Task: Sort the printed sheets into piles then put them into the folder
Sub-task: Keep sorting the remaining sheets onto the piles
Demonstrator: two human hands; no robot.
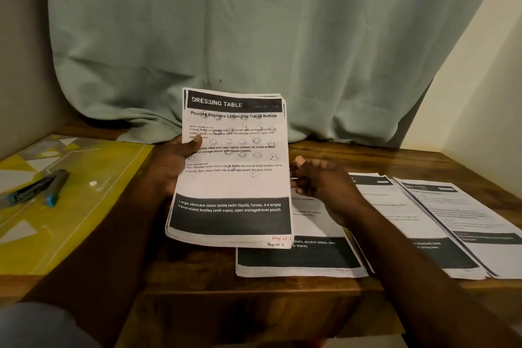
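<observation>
Paper in hand: stack of white printed sheets with black bands (234, 186), held tilted up above the table; top sheet is headed "DRESSING TABLE" and marked "Page No: 1" by hand at its lower right corner.
Left hand: left hand (173, 162) grips the left edge of the stack, thumb pressed on the front of the top sheet, fingers hidden behind.
Right hand: right hand (320, 182) is at the right edge of the stack with fingers curled; whether it pinches the edge cannot be told.
Nearest pile: first pile of printed sheets (299, 260) lies flat on the table, partly under the held stack.
Further piles: second pile (406, 223) and third pile (466, 217) lie to its right, side by side, edges overlapping.
Table: dark wooden table (197, 280).
Folder: yellow patterned plastic folder (76, 223) lies closed at the left, apart from the piles.
On folder: dark grey and blue stapler-like tool (36, 189).
Behind: pale green cloth (254, 37) hanging down to the table's far edge.
</observation>
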